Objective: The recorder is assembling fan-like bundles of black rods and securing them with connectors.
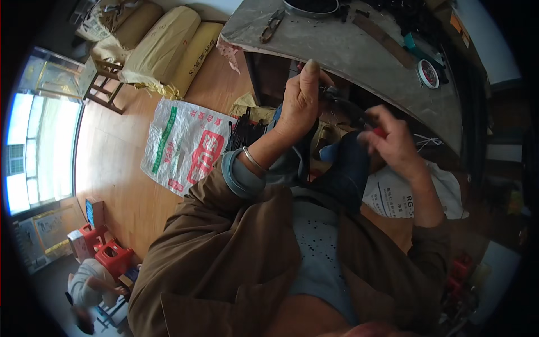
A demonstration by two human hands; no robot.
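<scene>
My left hand (302,104) is raised in front of the table edge, fingers curled and thumb pointing up, with a silver bangle on its wrist. A small dark piece shows beside its fingers, but what it grips is mostly hidden. To its right, my right hand (396,143) is closed around a red-handled tool (380,132), blurred by motion. A dark curved shape (351,109) spans the gap between both hands; I cannot tell whether it belongs to the tool. Below my left hand, a bundle of thin black strips (244,133) lies by a white printed sack (185,147).
On the grey table (337,48) are snips (272,26), a bowl (292,8) of black pieces, a brown strip (384,42) and a small white dish (428,83). Stuffed sacks (163,48) and a wooden stool (101,84) stand far left. Lower left, a person (92,283) sits near red stools (114,255).
</scene>
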